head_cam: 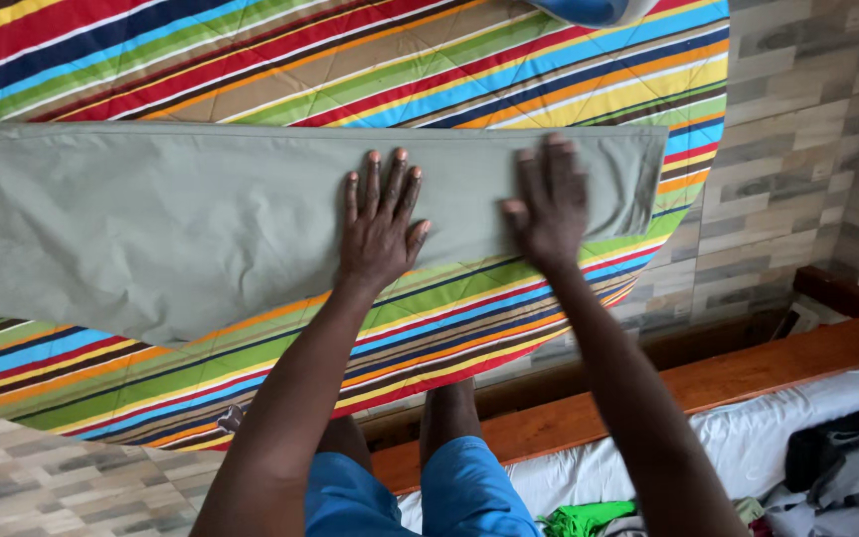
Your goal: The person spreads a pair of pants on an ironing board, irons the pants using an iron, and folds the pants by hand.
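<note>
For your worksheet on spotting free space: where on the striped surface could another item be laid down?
Bare striped cloth lies above the grey-green trousers, and a curved band below them. The trousers' right end is crowded: left hand and right hand press there.

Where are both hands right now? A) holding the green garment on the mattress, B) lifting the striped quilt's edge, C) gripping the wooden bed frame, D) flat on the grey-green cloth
D: the left hand and right hand lie palm down, fingers spread, on the grey-green cloth, which is laid across the striped quilt.
</note>
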